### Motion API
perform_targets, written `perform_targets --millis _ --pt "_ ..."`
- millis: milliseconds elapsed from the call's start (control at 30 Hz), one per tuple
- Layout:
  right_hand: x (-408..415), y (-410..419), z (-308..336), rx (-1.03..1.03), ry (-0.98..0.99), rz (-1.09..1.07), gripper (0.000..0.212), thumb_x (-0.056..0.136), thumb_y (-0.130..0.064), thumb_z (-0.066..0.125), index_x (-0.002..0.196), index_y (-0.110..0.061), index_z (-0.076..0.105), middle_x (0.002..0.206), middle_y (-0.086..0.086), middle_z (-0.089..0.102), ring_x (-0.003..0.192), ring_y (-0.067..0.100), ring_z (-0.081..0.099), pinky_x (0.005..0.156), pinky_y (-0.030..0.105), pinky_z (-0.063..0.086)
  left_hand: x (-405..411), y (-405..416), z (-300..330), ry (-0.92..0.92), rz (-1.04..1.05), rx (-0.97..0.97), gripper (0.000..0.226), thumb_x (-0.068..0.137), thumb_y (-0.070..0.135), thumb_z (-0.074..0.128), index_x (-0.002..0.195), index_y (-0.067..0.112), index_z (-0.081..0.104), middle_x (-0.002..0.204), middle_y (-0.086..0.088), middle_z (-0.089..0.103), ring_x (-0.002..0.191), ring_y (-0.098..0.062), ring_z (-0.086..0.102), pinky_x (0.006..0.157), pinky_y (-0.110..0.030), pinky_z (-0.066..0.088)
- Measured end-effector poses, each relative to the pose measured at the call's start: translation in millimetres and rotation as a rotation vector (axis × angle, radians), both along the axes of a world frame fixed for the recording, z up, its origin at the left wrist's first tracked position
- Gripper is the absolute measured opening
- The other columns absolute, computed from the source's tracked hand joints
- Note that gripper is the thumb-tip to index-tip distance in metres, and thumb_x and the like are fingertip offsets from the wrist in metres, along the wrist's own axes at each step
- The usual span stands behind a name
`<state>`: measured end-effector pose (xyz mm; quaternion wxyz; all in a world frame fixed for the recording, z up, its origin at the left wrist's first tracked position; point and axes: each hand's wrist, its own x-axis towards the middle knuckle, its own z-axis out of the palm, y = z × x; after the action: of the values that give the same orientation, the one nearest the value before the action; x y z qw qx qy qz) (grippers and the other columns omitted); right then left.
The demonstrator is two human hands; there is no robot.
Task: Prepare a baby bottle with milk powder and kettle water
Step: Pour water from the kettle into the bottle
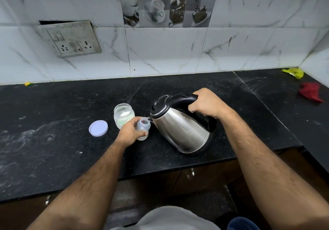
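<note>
White marble-patterned wall tiles (160, 52) with a grimy socket plate (71, 38) backed a black speckled worktop (53, 140). Baby bottle (143, 128): small, translucent, uncapped, upright near the middle of the worktop, with a pale layer visible at its base; the left hand (129, 132) was curled round its side. Kettle (181, 123): stainless-steel body, black lid and black handle, tilted toward the left with its spout just over the bottle's open mouth; a thin clear stream ran from spout to mouth. The right hand (207, 103) gripped the handle in a closed fist. Jar (124, 115): clear, lidless, standing just behind the left hand, holding white powder in its lower part and dusted white on its inner wall. Jar lid (98, 128): round, white, lying flat on the worktop to the left of the jar, apart from it. A red cloth (310, 92) and a yellow scrap (293, 72) lay at the far right corner.
</note>
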<state>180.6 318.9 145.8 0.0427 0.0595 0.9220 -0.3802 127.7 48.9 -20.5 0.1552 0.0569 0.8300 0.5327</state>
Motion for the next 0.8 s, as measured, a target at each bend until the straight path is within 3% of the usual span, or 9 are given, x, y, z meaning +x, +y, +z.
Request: perform_targets --millis 67,233,300,400,467,800 --pt "0.1 0.2 0.6 -0.002 0.002 -0.001 0.012 0.06 -0.002 0.063 0.063 -0.007 0.053 0.048 0.005 0.037 0.04 0.018 0.032 0.048 0.028 0.025 -0.5 -0.3 -1.3 0.002 0.005 0.002 0.054 0.076 0.001 0.078 0.122 0.022 0.058 0.106 0.005 0.068 0.092 -0.005 0.063 0.068 -0.022 0.047" --pt "0.8 0.0 1.8 -0.003 0.001 0.0 0.013 0.059 -0.003 0.063 0.063 -0.008 0.052 0.048 0.005 0.038 0.042 0.018 0.033 0.048 0.028 0.025 -2.7 -3.6 -7.4 0.004 0.006 -0.002 0.058 0.071 0.001 0.081 0.121 0.022 0.06 0.11 0.002 0.07 0.104 -0.015 0.066 0.095 -0.036 0.052" --pt "1.3 -0.1 2.2 0.002 -0.002 0.003 0.013 0.059 -0.003 0.063 0.063 -0.008 0.052 0.047 0.004 0.039 0.041 0.019 0.033 0.048 0.027 0.026 -1.6 -3.7 -7.5 0.0 0.007 0.003 0.058 0.071 0.001 0.081 0.121 0.021 0.06 0.11 0.002 0.07 0.103 -0.015 0.066 0.093 -0.034 0.052" --pt "1.7 -0.4 3.0 0.001 -0.007 0.007 0.013 0.06 -0.003 0.064 0.063 -0.008 0.052 0.046 0.004 0.04 0.039 0.019 0.034 0.047 0.026 0.026 0.9 -2.2 -3.8 -0.003 0.006 0.002 0.056 0.074 0.0 0.08 0.121 0.021 0.059 0.107 0.002 0.069 0.095 -0.013 0.065 0.071 -0.024 0.049" --pt "2.1 -0.4 3.2 0.003 -0.006 0.007 0.013 0.06 -0.003 0.064 0.063 -0.008 0.053 0.045 0.003 0.04 0.039 0.018 0.034 0.047 0.026 0.027 0.8 -1.8 -3.6 0.0 0.004 0.004 0.055 0.074 0.0 0.079 0.121 0.021 0.059 0.106 0.002 0.069 0.093 -0.012 0.064 0.068 -0.023 0.047" --pt "3.2 -1.0 2.3 0.001 -0.001 0.005 0.015 0.059 -0.003 0.063 0.062 -0.01 0.05 0.048 0.006 0.039 0.042 0.019 0.033 0.05 0.031 0.027 0.6 -1.9 -8.9 0.02 0.012 0.03 0.057 0.07 -0.004 0.079 0.117 0.023 0.061 0.109 -0.001 0.071 0.103 -0.019 0.066 0.097 -0.035 0.051"
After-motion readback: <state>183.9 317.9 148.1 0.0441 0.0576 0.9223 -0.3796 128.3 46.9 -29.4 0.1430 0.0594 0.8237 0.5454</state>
